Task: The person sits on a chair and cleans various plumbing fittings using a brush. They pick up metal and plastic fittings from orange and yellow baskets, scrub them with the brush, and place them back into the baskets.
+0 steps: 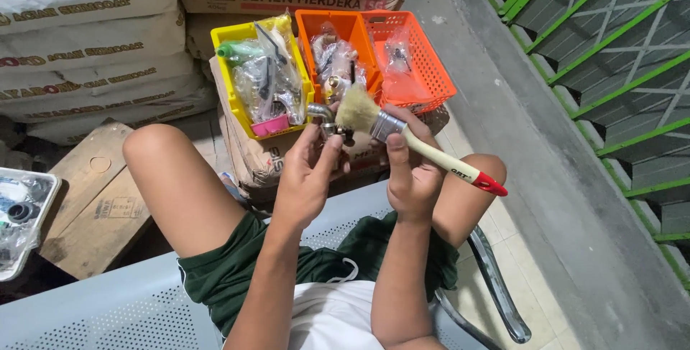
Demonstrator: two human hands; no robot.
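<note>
Head view, posture: the person sits on a perforated grey metal bench, knees apart, both forearms raised in front of the body.
Left hand: fingers are closed around a small chrome tap fitting, gripping it from below so that its curved metal end rises above the fingertips.
Right hand: fingers are clamped on the handle of a paintbrush, just behind the metal ferrule.
Paintbrush, orientation: pale bristles point up and to the left, and the wooden handle with its red tip slants down to the right, past the right knee.
Contact: the bristles meet the tap fitting, directly above the left hand.
Position of the work: brush and fitting are held in the air between the knees, just in front of the baskets.
Yellow basket: stands on a brown paper sack and holds clear bags of fittings, one green part and one pink part.
Orange baskets: two stand side by side, to the right of the yellow basket, with bagged metal parts inside.
Stacked sacks: piled behind and to the left of the baskets.
White tray: sits at the left edge, contents wrapped in plastic.
Green railing: runs along the right side, beyond a concrete ledge.
</note>
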